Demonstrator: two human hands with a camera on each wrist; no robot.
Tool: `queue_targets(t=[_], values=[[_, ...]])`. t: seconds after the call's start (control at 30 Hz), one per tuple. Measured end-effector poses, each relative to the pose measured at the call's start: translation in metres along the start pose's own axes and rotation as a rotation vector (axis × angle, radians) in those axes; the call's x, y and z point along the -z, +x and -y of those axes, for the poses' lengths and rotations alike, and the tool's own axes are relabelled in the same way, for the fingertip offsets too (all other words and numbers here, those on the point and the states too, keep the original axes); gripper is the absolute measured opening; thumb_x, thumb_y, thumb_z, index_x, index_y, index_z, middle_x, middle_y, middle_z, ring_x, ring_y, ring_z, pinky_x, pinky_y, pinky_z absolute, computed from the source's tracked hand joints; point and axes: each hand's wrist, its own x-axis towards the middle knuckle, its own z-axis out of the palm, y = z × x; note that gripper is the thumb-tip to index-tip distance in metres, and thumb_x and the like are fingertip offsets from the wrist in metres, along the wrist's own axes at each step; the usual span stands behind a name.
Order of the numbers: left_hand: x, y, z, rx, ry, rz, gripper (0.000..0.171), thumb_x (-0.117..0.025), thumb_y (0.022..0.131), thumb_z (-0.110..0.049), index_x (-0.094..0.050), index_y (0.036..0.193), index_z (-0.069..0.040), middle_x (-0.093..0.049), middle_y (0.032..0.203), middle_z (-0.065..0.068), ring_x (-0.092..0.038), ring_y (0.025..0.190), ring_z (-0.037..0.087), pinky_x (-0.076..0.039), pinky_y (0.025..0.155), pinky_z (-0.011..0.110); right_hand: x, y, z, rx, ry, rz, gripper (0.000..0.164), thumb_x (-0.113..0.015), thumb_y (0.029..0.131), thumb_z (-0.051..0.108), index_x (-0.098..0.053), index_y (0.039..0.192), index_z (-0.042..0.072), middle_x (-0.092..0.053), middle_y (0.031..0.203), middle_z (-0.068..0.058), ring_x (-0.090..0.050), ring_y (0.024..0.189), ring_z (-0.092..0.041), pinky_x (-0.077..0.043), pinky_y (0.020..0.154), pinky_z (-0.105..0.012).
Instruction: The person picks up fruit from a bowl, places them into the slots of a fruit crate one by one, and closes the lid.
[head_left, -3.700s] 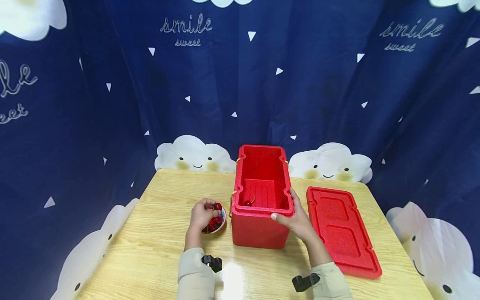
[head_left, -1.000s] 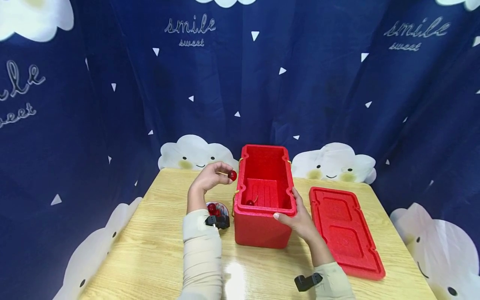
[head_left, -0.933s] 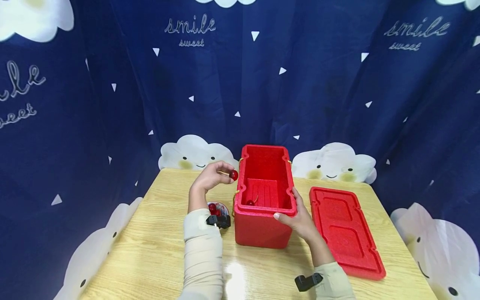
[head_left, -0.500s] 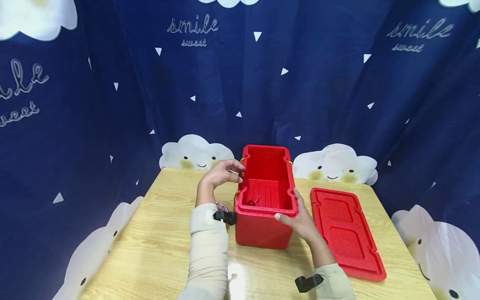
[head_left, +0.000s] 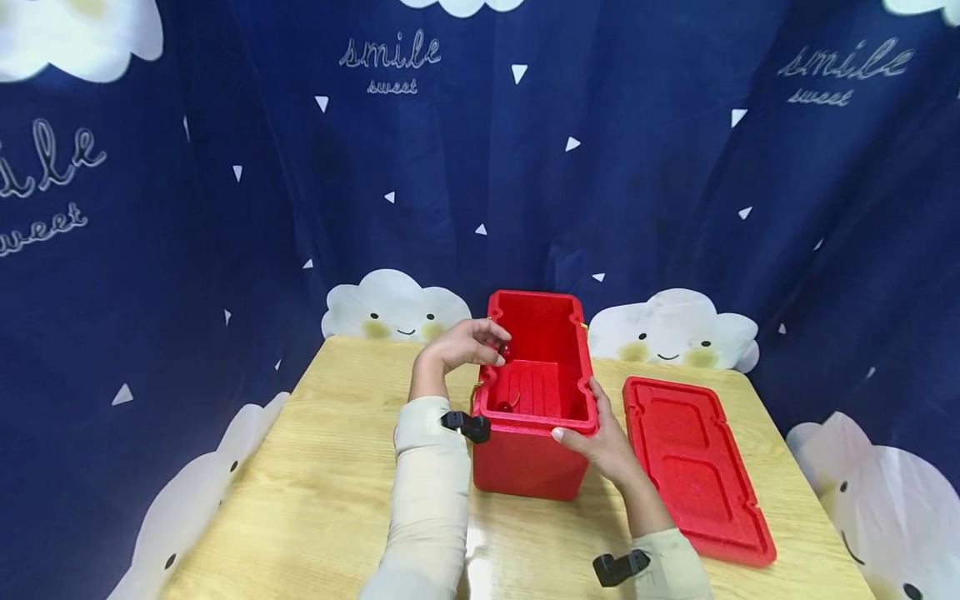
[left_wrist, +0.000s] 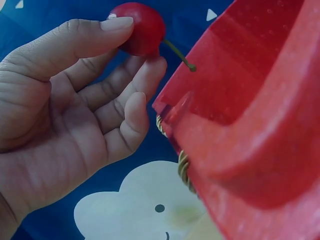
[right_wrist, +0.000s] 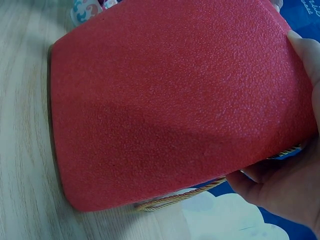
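My left hand (head_left: pixel 459 348) pinches a red cherry (left_wrist: pixel 145 32) between thumb and fingers, its short green stem sticking out. In the head view that hand overlaps the left rim of an uncovered red foam box (head_left: pixel 525 465), and the cherry shows against the box's inside. Another cherry (head_left: pixel 505 407) with a stem lies on the box floor near the front. My right hand (head_left: pixel 603 437) grips the box at its near right corner, thumb over the front rim and fingers along the right side. Gold cord (right_wrist: pixel 200 190) runs along the box's side.
A red lid (head_left: pixel 697 467) lies flat on the wooden table (head_left: pixel 315 483) to the right of the box. Part of a patterned bowl (right_wrist: pixel 85 11) shows past the box in the right wrist view; my left sleeve (head_left: pixel 429 492) nearly hides it in the head view.
My left hand has lifted a cherry from the bowl and carried it up and rightward to over the box's left rim. The right hand keeps its grip on the box.
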Motion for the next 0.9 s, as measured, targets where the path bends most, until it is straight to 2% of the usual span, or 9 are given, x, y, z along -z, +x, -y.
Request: queue_targets(t=[0.17,0.33,0.4,0.5,0.6,0.67,0.83,0.9], values=[[-0.002,0.006,-0.004,0.026,0.026,0.034,0.039,-0.071,0.074,0.004,-0.059,0.111,0.001,-0.061,0.100,0.012,-0.058,0.088,0.024,-0.051,0.075,0.038,0.002,0.004,-0.008,0.012,0.006,0.007,0.104,-0.076,0.073,0.010,-0.004,0.148,0.011,-0.028,0.142,-0.018,-0.031,0.125,-0.040,-0.047,0.085,-0.040],[-0.006,0.013,-0.007,0.038,0.048,0.084,0.044,-0.073,0.073,0.000,-0.058,0.115,0.002,-0.060,0.102,0.011,-0.057,0.090,0.023,-0.049,0.081,0.044,0.004,0.007,-0.011,0.018,-0.008,0.000,0.105,-0.077,0.072,0.011,-0.005,0.148,0.013,-0.029,0.141,-0.018,-0.032,0.125,-0.040,-0.048,0.084,-0.040],[-0.008,0.016,-0.007,0.035,0.025,0.101,0.044,-0.072,0.074,0.000,-0.057,0.116,0.002,-0.059,0.104,0.011,-0.056,0.093,0.023,-0.047,0.083,0.046,0.003,0.006,-0.009,0.016,-0.001,0.002,0.104,-0.077,0.073,0.010,-0.005,0.148,0.012,-0.029,0.141,-0.018,-0.031,0.125,-0.041,-0.047,0.086,-0.041],[-0.010,0.021,-0.007,0.024,-0.016,0.127,0.046,-0.070,0.075,0.002,-0.055,0.118,0.004,-0.058,0.107,0.011,-0.054,0.095,0.023,-0.049,0.082,0.041,0.001,0.005,-0.004,0.019,0.002,0.003,0.103,-0.076,0.073,0.009,-0.005,0.148,0.010,-0.029,0.141,-0.019,-0.031,0.125,-0.041,-0.046,0.087,-0.042],[-0.013,0.026,-0.005,0.042,-0.054,0.156,0.043,-0.069,0.076,0.004,-0.055,0.117,0.002,-0.057,0.106,0.012,-0.054,0.095,0.023,-0.051,0.078,0.036,0.000,0.004,-0.003,0.023,0.002,0.007,0.102,-0.075,0.074,0.009,-0.005,0.148,0.009,-0.030,0.140,-0.019,-0.034,0.124,-0.038,-0.046,0.086,-0.039],[-0.014,0.029,-0.004,0.063,-0.075,0.173,0.042,-0.068,0.076,0.005,-0.057,0.116,0.001,-0.057,0.105,0.012,-0.054,0.094,0.023,-0.050,0.081,0.040,0.000,0.003,-0.004,0.027,0.006,0.008,0.101,-0.074,0.075,0.008,-0.004,0.148,0.009,-0.030,0.140,-0.019,-0.035,0.123,-0.036,-0.046,0.086,-0.035],[-0.019,0.037,-0.005,0.089,-0.113,0.209,0.044,-0.067,0.077,0.007,-0.055,0.119,0.004,-0.058,0.103,0.013,-0.055,0.091,0.023,-0.049,0.083,0.042,0.006,0.012,-0.025,0.034,-0.007,0.003,0.103,-0.076,0.075,0.011,-0.004,0.149,0.015,-0.029,0.143,-0.017,-0.033,0.125,-0.038,-0.045,0.087,-0.037],[-0.021,0.041,-0.004,0.092,-0.115,0.231,0.044,-0.066,0.077,0.008,-0.055,0.119,0.005,-0.058,0.100,0.012,-0.055,0.088,0.022,-0.051,0.078,0.036,0.008,0.015,-0.031,0.031,-0.008,0.001,0.104,-0.076,0.075,0.012,-0.004,0.149,0.017,-0.028,0.143,-0.016,-0.032,0.126,-0.039,-0.044,0.089,-0.039]])
